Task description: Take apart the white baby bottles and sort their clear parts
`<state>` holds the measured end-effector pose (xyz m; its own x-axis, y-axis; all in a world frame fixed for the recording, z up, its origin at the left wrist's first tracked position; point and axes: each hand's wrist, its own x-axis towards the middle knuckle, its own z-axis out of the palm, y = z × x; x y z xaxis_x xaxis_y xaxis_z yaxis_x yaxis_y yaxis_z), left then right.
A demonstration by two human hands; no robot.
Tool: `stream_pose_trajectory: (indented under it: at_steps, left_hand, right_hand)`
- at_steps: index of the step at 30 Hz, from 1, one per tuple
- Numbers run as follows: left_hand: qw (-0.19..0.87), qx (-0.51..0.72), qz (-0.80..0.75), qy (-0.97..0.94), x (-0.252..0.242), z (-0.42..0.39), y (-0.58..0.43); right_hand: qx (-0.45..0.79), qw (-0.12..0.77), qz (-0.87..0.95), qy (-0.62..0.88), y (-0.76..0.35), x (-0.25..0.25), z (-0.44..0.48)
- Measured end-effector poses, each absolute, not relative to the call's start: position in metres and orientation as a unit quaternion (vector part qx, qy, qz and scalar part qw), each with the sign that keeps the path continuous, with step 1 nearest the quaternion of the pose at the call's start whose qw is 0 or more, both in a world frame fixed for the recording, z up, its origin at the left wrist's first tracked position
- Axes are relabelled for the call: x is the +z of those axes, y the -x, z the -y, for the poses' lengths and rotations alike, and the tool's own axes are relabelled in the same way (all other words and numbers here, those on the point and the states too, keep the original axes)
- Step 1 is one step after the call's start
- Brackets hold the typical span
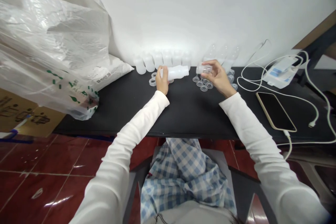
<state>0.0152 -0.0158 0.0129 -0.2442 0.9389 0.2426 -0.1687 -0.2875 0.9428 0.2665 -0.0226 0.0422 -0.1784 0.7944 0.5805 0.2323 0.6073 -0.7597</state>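
- At the upper left of the frame, we see a large white plastic bag point(57, 38).
- Near the upper centre, we see white bottles point(140, 65) standing in a row.
- In the centre, our left hand point(162, 81) is closed around a lying white bottle point(178, 72), its neck pointing right.
- Right of centre, our right hand point(219, 77) holds a clear cup point(201, 68) between fingers, above small clear discs point(204, 88).
- At the right, we see a phone point(276, 112).
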Motion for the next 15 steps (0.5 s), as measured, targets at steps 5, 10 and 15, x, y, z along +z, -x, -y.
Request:
stream_pose_trajectory:
  at_steps: [5, 10, 15]
  left_hand:
    - [0.52, 0.655, -0.369, -0.406, 0.012, 0.019, -0.031]
    - [0.657, 0.568, -0.279, -0.411, 0.004, 0.032, -0.06]
    - [0.594, 0.586, -0.306, -0.459, 0.002, 0.005, -0.089]
  right_hand:
    - [0.216, 0.649, 0.619, 0.385, -0.278, 0.044, 0.014]
    - [0.23, 0.699, 0.5, 0.456, -0.283, 0.038, 0.008]
    - [0.228, 0.705, 0.457, 0.492, -0.28, 0.041, 0.012]
